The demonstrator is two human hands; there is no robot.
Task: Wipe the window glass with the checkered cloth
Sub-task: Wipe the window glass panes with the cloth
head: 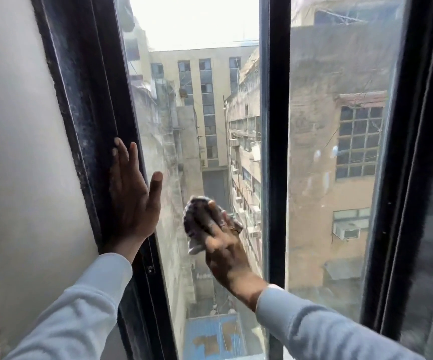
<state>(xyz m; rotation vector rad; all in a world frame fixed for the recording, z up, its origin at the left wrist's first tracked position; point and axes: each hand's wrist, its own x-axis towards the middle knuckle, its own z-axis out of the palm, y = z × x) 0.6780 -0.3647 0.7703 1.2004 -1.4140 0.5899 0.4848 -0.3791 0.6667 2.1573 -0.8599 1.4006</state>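
A tall window pane point(199, 105) fills the middle of the view between black frame bars. My right hand point(224, 249) presses a bunched dark checkered cloth point(197, 219) flat against the lower part of this glass. Fingers lie spread over the cloth. My left hand point(132, 198) rests open on the black left frame point(88, 105), its thumb stretched out over the glass edge. Both arms wear light blue sleeves. The glass looks hazy and streaked on its left side.
A black upright bar point(275, 126) divides this pane from a second, dusty pane point(340, 141) on the right. Another dark frame point(413, 178) stands at far right. A white wall point(20, 152) lies left of the window. Buildings and an alley show outside.
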